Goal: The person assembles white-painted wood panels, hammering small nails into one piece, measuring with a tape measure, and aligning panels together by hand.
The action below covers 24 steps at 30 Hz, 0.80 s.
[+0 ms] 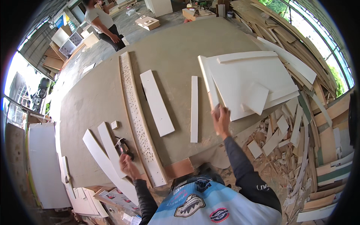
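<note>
Now, beginning at the far left, a pale panel [45, 165] stands beyond the worktop [90, 108], and farther back a person [103, 24] in a light shirt stands past its far edge. On the worktop's left side, a long white strip [107, 161] lies aslant, its near end running past the edge, with a shorter white strip [107, 142] along its right side. A small block [114, 125] sits just beyond that strip's far end. Your left hand [129, 167] is at the near end of a dark tool [123, 146], fingers curled; blur hides whether that grip is closed on it. Just right of the tool runs a long speckled board [135, 116], with a brown piece [180, 168] beside its near end. Next come a white board [157, 103] and, apart from it, a narrow strip [194, 108], both lying flat. Your right hand [221, 119] has a narrow grip, closed on the near end of a slim board [204, 75] along the left side of a big white panel [240, 78]. A white bar [247, 56] and a small square [258, 96] lie on that panel. Offcuts [275, 138] litter the floor to the right.
</note>
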Each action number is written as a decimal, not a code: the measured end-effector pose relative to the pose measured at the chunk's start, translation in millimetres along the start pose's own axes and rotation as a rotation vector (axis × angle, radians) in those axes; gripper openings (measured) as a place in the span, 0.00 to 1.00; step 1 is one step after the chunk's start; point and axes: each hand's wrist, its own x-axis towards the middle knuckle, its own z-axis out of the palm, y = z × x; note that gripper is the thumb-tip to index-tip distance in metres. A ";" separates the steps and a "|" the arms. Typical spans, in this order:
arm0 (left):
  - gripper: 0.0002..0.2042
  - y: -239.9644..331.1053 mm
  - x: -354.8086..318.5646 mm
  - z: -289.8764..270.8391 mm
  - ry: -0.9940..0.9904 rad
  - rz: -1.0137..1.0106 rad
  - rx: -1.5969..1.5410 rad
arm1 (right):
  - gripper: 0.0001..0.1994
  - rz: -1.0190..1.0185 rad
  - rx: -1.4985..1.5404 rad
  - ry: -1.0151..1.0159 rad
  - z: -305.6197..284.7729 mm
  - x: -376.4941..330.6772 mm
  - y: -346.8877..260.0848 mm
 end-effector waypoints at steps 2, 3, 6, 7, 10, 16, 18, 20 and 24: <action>0.14 30.9 -17.5 29.5 -0.119 -0.151 -0.071 | 0.29 0.173 0.360 -0.169 -8.8 -50.2 -70.7; 0.15 43.6 -24.2 46.3 -0.211 -0.186 -0.053 | 0.29 0.160 0.382 -0.211 -10.1 -72.9 -91.3; 0.17 49.7 -35.7 74.1 -0.474 -0.261 -0.111 | 0.28 0.197 0.506 -0.275 -10.1 -135.5 -162.1; 0.18 44.2 -37.8 77.3 -0.534 -0.220 -0.071 | 0.28 0.209 0.526 -0.325 -6.3 -155.3 -177.9; 0.20 33.4 -47.7 82.7 -0.650 -0.167 0.094 | 0.28 0.136 0.435 -0.399 3.9 -198.7 -207.0; 0.15 -13.4 -38.9 68.5 -0.635 0.110 0.548 | 0.29 0.097 0.323 -0.326 45.4 -252.6 -239.9; 0.15 -21.9 -32.7 69.7 -0.638 0.190 0.635 | 0.29 0.105 0.256 -0.310 56.6 -253.6 -244.5; 0.18 -28.8 -27.8 72.2 -0.650 0.162 0.663 | 0.29 0.097 0.231 -0.284 65.8 -253.1 -246.5; 0.19 -33.3 -13.8 85.5 -0.703 0.074 0.689 | 0.27 0.099 0.193 -0.281 75.1 -245.9 -242.4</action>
